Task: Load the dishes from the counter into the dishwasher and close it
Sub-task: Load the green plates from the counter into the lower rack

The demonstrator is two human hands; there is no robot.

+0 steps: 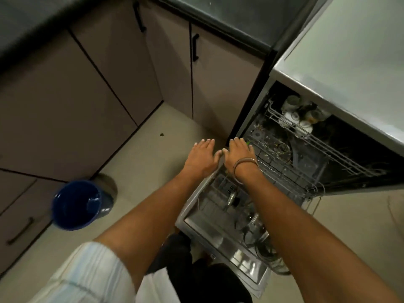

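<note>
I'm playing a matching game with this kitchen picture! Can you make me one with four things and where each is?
Things:
1. blue bucket
2. bangle
3. cups
4. black handle

Places:
A. on a cabinet door
B. in the dishwasher's upper rack
C. on the floor at the left
D. on the right wrist

Pairs: 1-C, 2-D, 3-B, 4-A

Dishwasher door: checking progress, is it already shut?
No, the dishwasher door hangs open, with the racks in view.
</note>
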